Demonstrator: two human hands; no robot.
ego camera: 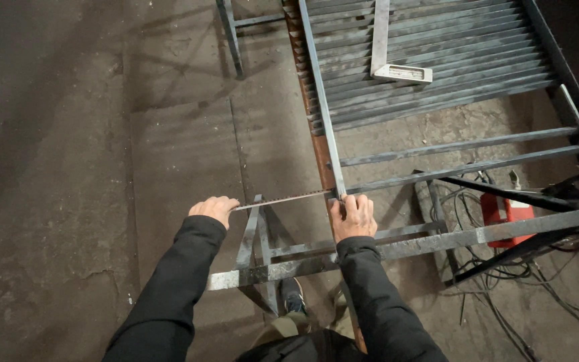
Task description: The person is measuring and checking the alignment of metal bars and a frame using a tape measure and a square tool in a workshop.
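A thin metal strip, like a ruler or tape blade (283, 199), stretches between my two hands. My left hand (214, 209) is closed on its left end, out beyond the frame. My right hand (352, 216) presses the other end against the long steel side bar (323, 107) of a metal frame lying on trestles. Both arms wear black sleeves. Two cross bars (464, 144) run right from the side bar just beyond my right hand.
A dense row of steel slats (430, 67) fills the frame's far part, with a metal square (397, 67) lying on it. A steel trestle (397, 245) stands beneath. A red welding machine (504, 214) and cables (551, 295) lie on the concrete floor at right.
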